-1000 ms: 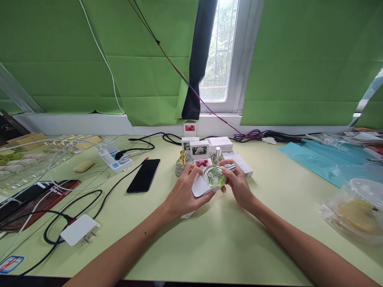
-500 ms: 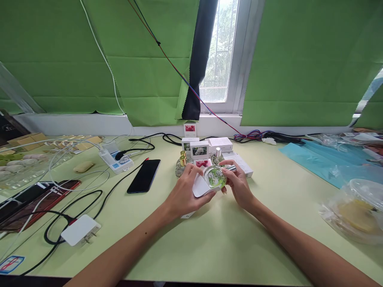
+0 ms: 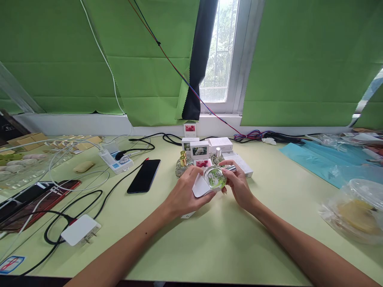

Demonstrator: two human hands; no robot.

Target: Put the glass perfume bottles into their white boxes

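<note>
My left hand [image 3: 187, 191] is closed around a small white box [image 3: 200, 186] with its flap folded open. At the mouth of that box sits a round clear perfume bottle [image 3: 215, 177] with green showing inside. My right hand [image 3: 237, 183] pinches the bottle by its silver cap [image 3: 230, 168] end, tilted to the right. Behind my hands stand a round bottle with gold cap [image 3: 182, 158], another bottle with a silver cap [image 3: 218, 152], and several white boxes with flower pictures [image 3: 199, 151].
Left of my hands lie a black phone [image 3: 144, 176], a power strip [image 3: 115, 159], a white charger [image 3: 81, 230] and looping cables. To the right are blue plastic sheeting [image 3: 314, 159] and a clear plastic container [image 3: 356, 211]. Green curtains hang behind the table [image 3: 227, 251].
Almost nothing differs. Both hands keep the same hold on the box and the bottle.
</note>
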